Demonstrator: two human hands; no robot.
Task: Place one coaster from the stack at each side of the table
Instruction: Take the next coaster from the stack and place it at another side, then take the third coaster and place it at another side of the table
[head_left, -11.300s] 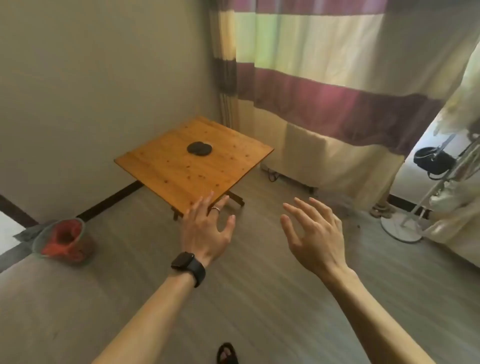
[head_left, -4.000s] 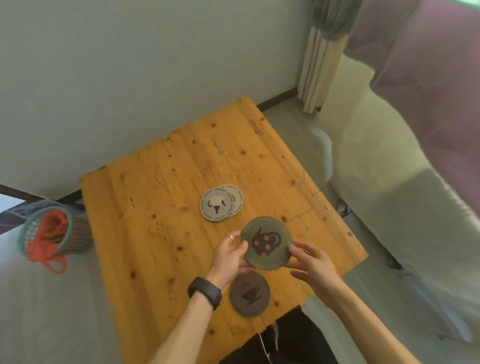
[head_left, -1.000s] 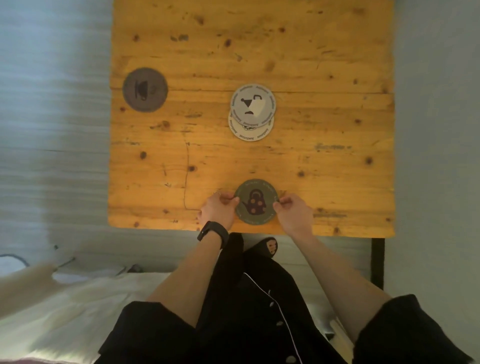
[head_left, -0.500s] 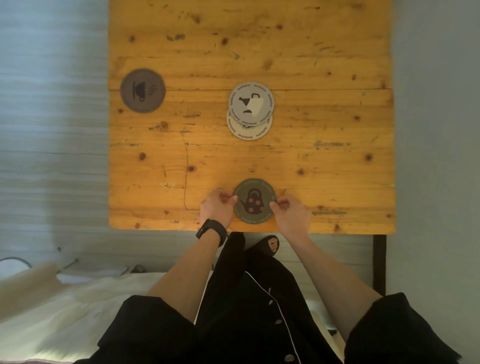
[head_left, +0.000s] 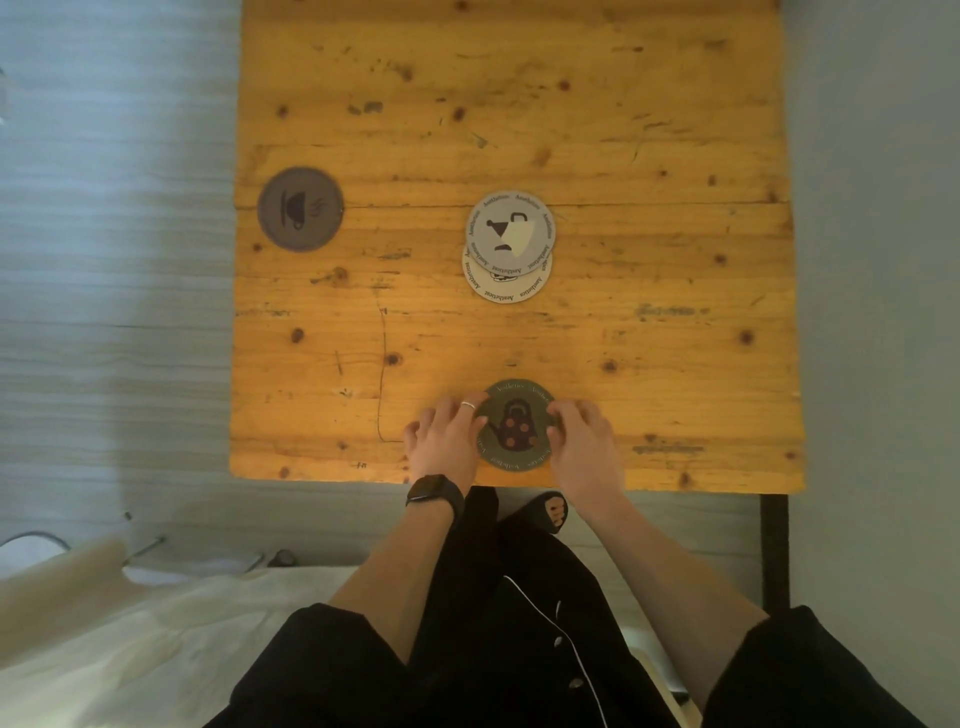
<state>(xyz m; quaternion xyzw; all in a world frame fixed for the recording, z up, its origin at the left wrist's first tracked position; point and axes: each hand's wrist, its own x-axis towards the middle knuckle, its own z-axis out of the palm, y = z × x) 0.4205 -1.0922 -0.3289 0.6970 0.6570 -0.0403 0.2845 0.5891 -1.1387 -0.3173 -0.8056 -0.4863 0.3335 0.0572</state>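
Note:
A square wooden table (head_left: 649, 130) fills the view from above. A green coaster with a kettle picture (head_left: 515, 425) lies flat near the table's near edge. My left hand (head_left: 447, 439) touches its left rim and my right hand (head_left: 584, 441) its right rim, fingertips pinching it from both sides. In the middle of the table a small stack of two pale coasters (head_left: 509, 244) sits slightly fanned. A dark grey coaster with a cup picture (head_left: 300, 209) lies by the left edge.
Pale wooden floor runs along the left of the table and a grey wall along the right. A dark table leg (head_left: 774, 551) shows at the near right corner. A white cloth (head_left: 130, 639) lies at the bottom left. My black clothing and a slipper are below.
Both hands have slid the green coaster slightly nearer to the table's near edge since a second ago. The other coasters stay put.

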